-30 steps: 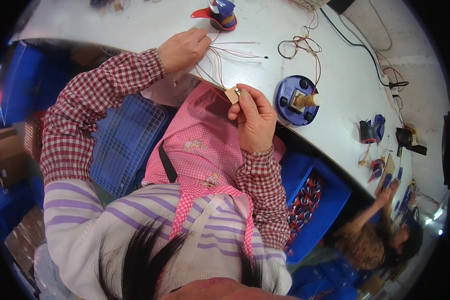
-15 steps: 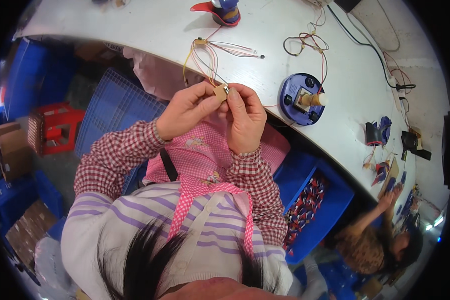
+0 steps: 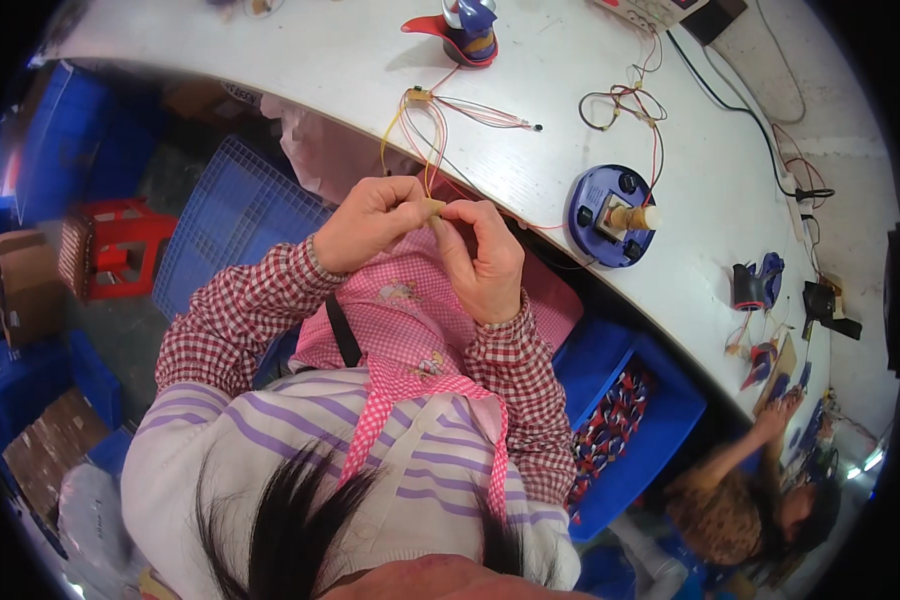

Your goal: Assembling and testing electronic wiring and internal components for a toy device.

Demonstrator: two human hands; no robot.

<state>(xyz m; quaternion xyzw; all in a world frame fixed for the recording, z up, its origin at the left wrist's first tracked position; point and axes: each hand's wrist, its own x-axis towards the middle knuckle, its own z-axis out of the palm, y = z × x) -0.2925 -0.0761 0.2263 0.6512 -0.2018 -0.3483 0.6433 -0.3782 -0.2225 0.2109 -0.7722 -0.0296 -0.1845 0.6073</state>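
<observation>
Just off the table edge, my left hand pinches a small tan square piece between thumb and fingers. My right hand is closed at the piece's other side, thumb and index finger pressed against it. Only a thin part of the piece shows; the fingers cover the rest. Yellow and red wires run from it up to a small circuit board on the table, from which several thin wires spread to the right. A round purple base with a yellowish post stands right of my hands.
A red and blue plastic figure stands on the white table. Looped wires lie further right. Below the table edge, a blue bin holds many red, white and dark parts. Another person works at lower right.
The tan piece has turned between my fingers, so its flat face and metal part no longer show. My right hand has lowered slightly, its fingers closer to my left. The view has shifted a little.
</observation>
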